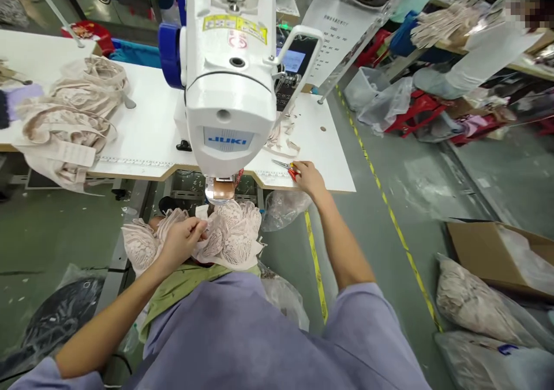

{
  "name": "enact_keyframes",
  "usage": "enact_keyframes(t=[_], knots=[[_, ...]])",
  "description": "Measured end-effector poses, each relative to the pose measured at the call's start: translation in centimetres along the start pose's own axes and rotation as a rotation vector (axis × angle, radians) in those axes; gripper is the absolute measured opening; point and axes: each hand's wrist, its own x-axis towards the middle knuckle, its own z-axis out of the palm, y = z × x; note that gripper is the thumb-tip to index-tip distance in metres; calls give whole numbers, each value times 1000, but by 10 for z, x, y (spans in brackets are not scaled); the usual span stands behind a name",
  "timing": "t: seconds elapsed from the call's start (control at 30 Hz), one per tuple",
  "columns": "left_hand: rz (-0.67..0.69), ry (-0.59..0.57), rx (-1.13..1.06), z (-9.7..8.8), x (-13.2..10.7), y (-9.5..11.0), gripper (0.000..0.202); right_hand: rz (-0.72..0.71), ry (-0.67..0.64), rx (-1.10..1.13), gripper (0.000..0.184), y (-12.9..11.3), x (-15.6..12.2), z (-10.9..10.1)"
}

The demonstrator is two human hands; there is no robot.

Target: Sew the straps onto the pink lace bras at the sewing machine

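Head view, one frame.

Left hand (pixel 184 243): low, over the lap, below the table edge. We note the fingers curled together and pinched on the pale pink lace garment (pixel 231 237), thumb on top. The garment lies bunched across the lap, just under the front of the white JUKI sewing machine (pixel 229 90), and spreads to both sides of the hand.

Right hand (pixel 309 177): arm stretched forward, hand resting on the near edge of the white worktable (pixel 142 133), to the right of the machine head. Its fingers are bent over the red handle of the small red-handled thread snips (pixel 285 166), whose metal blades point left along the tabletop. We cannot tell whether the fingers clamp the handle or only lie on it.

The hands are well apart, with the machine head between them from our angle; it hides the needle area.

Surroundings: a heap of beige lace pieces (pixel 69 113) sits on the left part of the table, partly hanging over its edge. A clear plastic bag (pixel 281 205) hangs under the table just beside the right forearm. A yellow floor line (pixel 389 208) runs past on the right. Beyond it stands an open brown cardboard box (pixel 497 251). At upper right, a co-worker's white sleeve (pixel 489 55) shows at another bench.
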Motion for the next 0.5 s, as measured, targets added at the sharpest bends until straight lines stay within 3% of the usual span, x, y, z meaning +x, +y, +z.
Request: enact_keyframes(t=[0.07, 0.13, 0.2, 0.27, 0.33, 0.4, 0.5], knots=[[-10, -15, -50, -1, -1, 8, 41, -48, -72, -14, 45, 15, 11, -6], [-16, -42, -117, -2, -2, 14, 41, -101, -124, -39, 43, 22, 3, -4], [-32, -82, -215, -4, -3, 15, 40, -134, -134, -47, 44, 25, -21, 3], [-79, -110, -347, -6, -6, 13, 40, -91, -41, 36, 43, 24, -58, 10], [-151, -134, -479, -8, -8, 13, 38, -49, 2, 196, 43, 13, -103, 15], [-222, -160, -567, -11, -11, 15, 36, -39, -40, 337, 41, -10, -151, 16], [-278, -176, -617, -14, -13, 21, 36, -251, -97, 463, 42, -61, -209, 15]])
